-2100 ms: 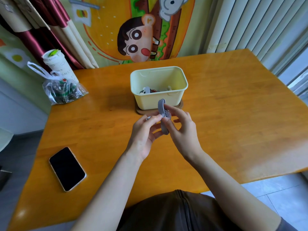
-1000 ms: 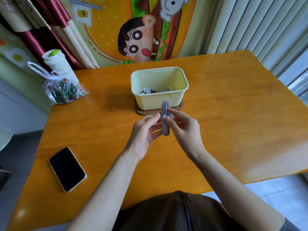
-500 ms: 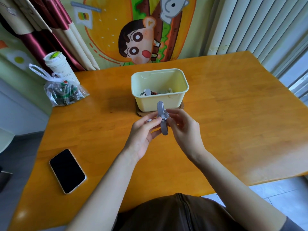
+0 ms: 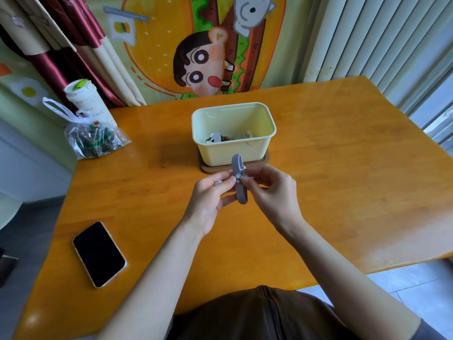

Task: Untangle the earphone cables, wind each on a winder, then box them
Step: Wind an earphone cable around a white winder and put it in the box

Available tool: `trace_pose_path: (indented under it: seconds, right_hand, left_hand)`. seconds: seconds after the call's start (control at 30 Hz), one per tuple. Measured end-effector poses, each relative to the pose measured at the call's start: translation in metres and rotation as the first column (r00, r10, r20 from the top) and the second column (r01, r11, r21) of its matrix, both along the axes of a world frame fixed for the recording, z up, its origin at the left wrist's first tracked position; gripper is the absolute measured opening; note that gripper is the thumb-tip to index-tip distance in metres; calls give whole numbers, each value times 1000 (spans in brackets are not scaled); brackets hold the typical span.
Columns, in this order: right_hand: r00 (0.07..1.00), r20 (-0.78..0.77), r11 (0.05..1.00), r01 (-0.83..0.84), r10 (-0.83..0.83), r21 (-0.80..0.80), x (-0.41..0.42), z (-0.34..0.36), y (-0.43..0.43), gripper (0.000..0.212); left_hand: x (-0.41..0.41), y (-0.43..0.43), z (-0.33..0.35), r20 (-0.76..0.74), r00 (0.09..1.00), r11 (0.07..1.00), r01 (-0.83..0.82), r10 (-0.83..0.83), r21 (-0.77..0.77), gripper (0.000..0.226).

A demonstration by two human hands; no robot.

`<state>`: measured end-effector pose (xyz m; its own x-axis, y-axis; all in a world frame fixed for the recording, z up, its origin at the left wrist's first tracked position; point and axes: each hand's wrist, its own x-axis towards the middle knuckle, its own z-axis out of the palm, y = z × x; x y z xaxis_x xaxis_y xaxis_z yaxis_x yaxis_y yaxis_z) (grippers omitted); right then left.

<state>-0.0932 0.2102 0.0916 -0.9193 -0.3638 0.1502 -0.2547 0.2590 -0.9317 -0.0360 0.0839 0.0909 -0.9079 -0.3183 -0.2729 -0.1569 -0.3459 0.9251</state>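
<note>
Orange-toned wood is what the table (image 4: pixel 343 168) is made of, and at its far left a clear plastic bag (image 4: pixel 94 138) is set against a lidded paper cup (image 4: pixel 84 99), with a dark phone (image 4: pixel 99 253) laid face up at the near left; none of these is touched. Just left of centre the left hand (image 4: pixel 210 202) is raised above the table, its thumb and forefinger pinched on the waist of a grey winder (image 4: pixel 239 179), which is held upright between both hands, just in front of the box. A small white piece is glimpsed at the left fingertips, but whether it is an earbud cannot be told. A thin white cable (image 4: pixel 248 177) is seen only at the winder's waist; how many turns are on it cannot be made out. Behind the winder, at the centre, the pale yellow box (image 4: pixel 232 155) is stood open on a brown base (image 4: pixel 266 159), and a few small items, taken to be wound earphones (image 4: pixel 220 138), lie in its bottom. To the right, the right hand (image 4: pixel 272 192) is pinched on the same waist from the other side, its other fingers loosely curled. It is judged that part of the boxing is done and this winding is in hand; tucking the end and placing the winder in the box remain.
</note>
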Motion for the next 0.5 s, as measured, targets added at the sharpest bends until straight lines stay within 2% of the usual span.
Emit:
trace_pose_path:
  seconds: [0.33, 0.5]
  right_hand:
    - [1000, -25, 1000, 13, -14, -24, 1, -5, -2, 9]
    - [1000, -11, 999, -15, 14, -37, 0, -7, -2, 8]
  left_hand:
    - [0, 0, -4, 14, 1000, 999, -17, 16, 42, 28]
    - [-3, -1, -2, 30, 999, 998, -25, 27, -62, 20]
